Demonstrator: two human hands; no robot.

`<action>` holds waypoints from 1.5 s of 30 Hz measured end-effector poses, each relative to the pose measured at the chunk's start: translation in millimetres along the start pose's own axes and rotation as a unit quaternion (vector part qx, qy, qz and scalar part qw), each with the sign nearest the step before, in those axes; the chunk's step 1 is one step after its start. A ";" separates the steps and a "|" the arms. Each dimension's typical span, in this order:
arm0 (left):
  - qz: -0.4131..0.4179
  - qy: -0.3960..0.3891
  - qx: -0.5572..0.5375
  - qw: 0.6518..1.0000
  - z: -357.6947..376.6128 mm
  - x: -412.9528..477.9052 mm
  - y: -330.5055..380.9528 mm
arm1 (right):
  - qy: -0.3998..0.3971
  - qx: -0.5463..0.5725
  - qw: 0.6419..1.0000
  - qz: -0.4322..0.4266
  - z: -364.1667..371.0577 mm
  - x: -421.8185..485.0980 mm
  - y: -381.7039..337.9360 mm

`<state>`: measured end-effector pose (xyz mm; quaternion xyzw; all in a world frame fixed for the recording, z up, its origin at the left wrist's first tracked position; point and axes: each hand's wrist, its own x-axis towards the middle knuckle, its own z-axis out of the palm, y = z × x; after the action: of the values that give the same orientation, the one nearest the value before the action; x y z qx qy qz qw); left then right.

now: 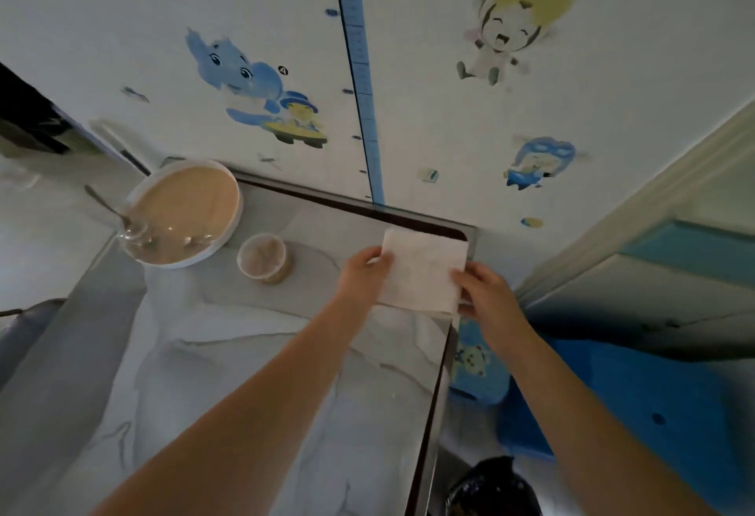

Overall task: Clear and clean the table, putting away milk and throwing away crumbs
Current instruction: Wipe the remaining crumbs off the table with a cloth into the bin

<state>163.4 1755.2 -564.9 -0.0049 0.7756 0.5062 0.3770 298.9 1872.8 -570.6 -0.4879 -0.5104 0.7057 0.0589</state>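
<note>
Now | your left hand [363, 270] and right hand [486, 295] pinch opposite paper towel [425, 270] edges | spread flat, likely for wiping the table [245, 352]

Two arms of one person show, each running from the hand to the picture's lower edge. The left hand [363, 272] and the right hand [488, 293] are bare, as are both wrists. The left forearm [261, 389] and the right forearm [572, 397] are uncovered along their whole visible length. The fingernails are too blurred to describe.
</note>
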 end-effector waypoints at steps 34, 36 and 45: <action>-0.107 0.252 -0.066 0.959 -186.4 147.8 -87.8 | -0.165 -0.345 0.922 -0.059 310.7 128.2 27.7; -0.114 0.238 -0.105 0.959 -188.2 151.9 -86.3 | -0.168 -0.353 0.919 -0.047 317.9 130.9 28.1; -0.004 0.260 -0.060 0.964 -225.8 161.3 -30.9 | -0.108 -0.305 0.941 -0.095 358.6 134.6 -16.0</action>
<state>-71.0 1622.3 -638.3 -0.1621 0.8149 0.5318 0.1638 -45.9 1720.9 -641.7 -0.3522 -0.7487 0.5557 -0.0813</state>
